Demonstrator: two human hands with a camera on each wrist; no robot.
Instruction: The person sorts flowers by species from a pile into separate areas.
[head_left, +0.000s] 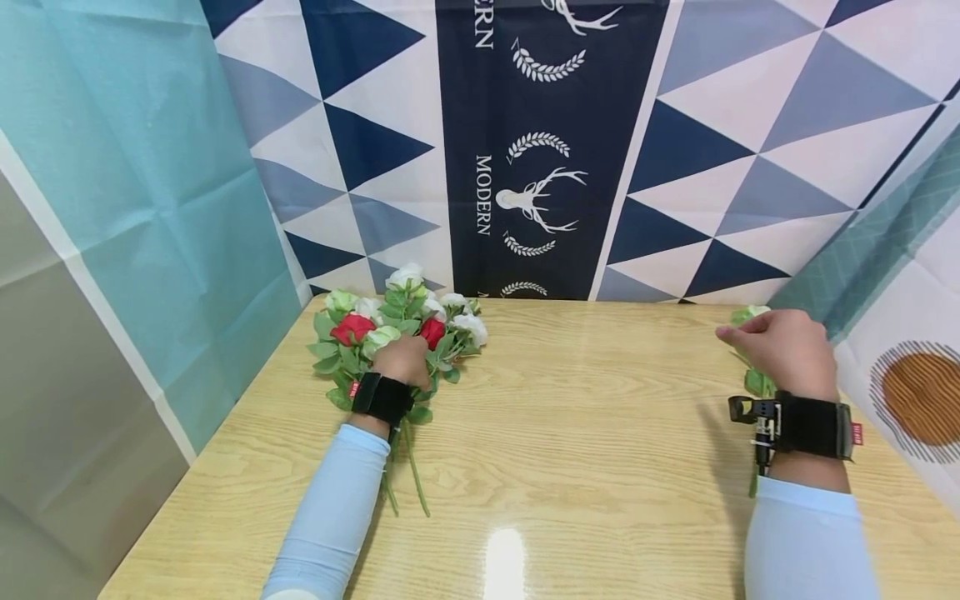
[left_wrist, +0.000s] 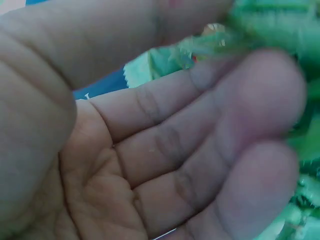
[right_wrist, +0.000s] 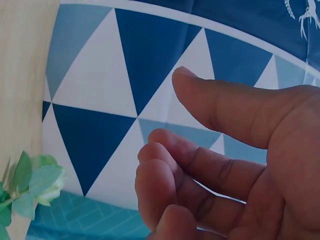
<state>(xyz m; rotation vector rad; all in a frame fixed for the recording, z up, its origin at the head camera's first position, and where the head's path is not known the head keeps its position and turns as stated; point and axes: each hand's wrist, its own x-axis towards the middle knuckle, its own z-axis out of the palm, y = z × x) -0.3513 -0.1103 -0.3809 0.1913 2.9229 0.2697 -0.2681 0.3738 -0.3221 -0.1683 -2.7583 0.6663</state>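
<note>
On the left side of the table, a bunch of artificial roses lies with red, white and pale green heads among green leaves. My left hand reaches into it, fingers curled. The left wrist view shows blurred green stem and leaf between thumb and forefinger. Over the right side of the table is my right hand, holding nothing; in the right wrist view its thumb stands apart from loosely bent fingers. A pale green rose lies below it, partly hidden by hand and wrist in the head view.
The wooden table ends at a patterned cloth backdrop. More cloth hangs along the left and right sides. Bare stems of the bunch point toward the near edge.
</note>
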